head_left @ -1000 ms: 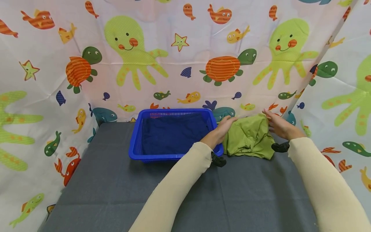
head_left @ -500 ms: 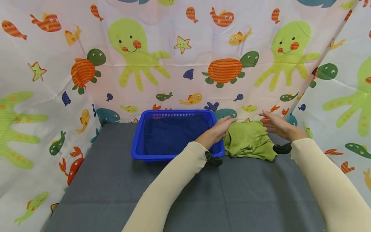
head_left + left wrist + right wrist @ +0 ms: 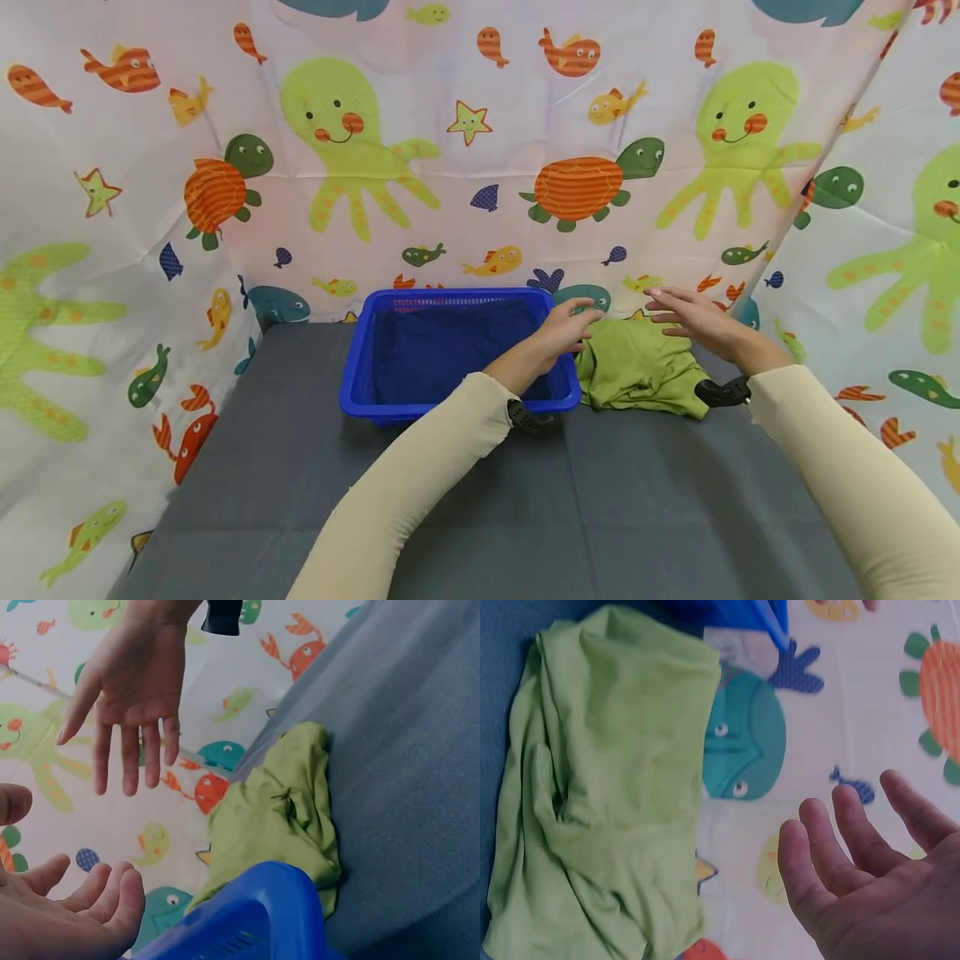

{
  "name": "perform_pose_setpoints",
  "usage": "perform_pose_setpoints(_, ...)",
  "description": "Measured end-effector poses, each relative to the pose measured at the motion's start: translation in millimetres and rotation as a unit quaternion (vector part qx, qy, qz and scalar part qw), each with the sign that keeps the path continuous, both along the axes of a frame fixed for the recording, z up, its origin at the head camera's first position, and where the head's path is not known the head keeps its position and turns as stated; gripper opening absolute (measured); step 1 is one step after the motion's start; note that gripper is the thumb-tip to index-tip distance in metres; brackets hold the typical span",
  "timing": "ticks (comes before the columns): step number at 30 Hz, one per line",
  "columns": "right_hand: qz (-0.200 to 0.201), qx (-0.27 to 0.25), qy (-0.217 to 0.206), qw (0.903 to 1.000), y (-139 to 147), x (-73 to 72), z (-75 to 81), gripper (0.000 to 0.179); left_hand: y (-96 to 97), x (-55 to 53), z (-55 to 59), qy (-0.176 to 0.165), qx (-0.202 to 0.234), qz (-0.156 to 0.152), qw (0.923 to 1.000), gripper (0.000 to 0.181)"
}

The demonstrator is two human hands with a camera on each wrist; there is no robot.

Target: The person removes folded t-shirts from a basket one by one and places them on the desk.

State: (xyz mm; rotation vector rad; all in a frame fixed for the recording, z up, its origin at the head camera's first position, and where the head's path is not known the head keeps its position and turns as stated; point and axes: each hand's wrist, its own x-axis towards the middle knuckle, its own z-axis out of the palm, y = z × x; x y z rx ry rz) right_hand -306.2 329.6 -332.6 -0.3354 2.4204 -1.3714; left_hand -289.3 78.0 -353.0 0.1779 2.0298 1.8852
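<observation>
A crumpled lime-green cloth (image 3: 637, 367) lies on the grey table just right of the blue plastic basket (image 3: 352, 367). Inside the basket a dark navy cloth (image 3: 457, 346) covers the bottom. My left hand (image 3: 551, 337) hovers over the basket's right rim, palm turned inward and fingers loosely bent, holding nothing. Facing it, my right hand (image 3: 697, 321) hangs above the green cloth with fingers extended and apart. In the right wrist view the green cloth (image 3: 622, 787) lies beside the hand, with a gap between them.
A grey cloth (image 3: 300, 483) covers the table. Behind and on both sides hangs a white curtain (image 3: 510, 225) printed with sea animals. Dark wrist straps (image 3: 723, 392) sit at both cuffs.
Both hands have come off the green cloth, which has settled flatter on the table. The left hand has drawn back leftward; the right has risen and shifted left.
</observation>
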Motion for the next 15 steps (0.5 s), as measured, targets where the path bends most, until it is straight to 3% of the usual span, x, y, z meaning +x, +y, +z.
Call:
perform_pose_setpoints(8,0.019,0.024,0.038,0.9988,-23,14.8,1.2,0.065,-25.2,14.2,-1.8,0.008,-0.024,-0.001,0.9997,0.042)
perform_pose_setpoints(15,0.026,0.022,0.071,0.9969,-39,25.8,1.5,0.061,-47.4,18.6,-7.6,0.030,-0.036,-0.005,0.9989,0.039)
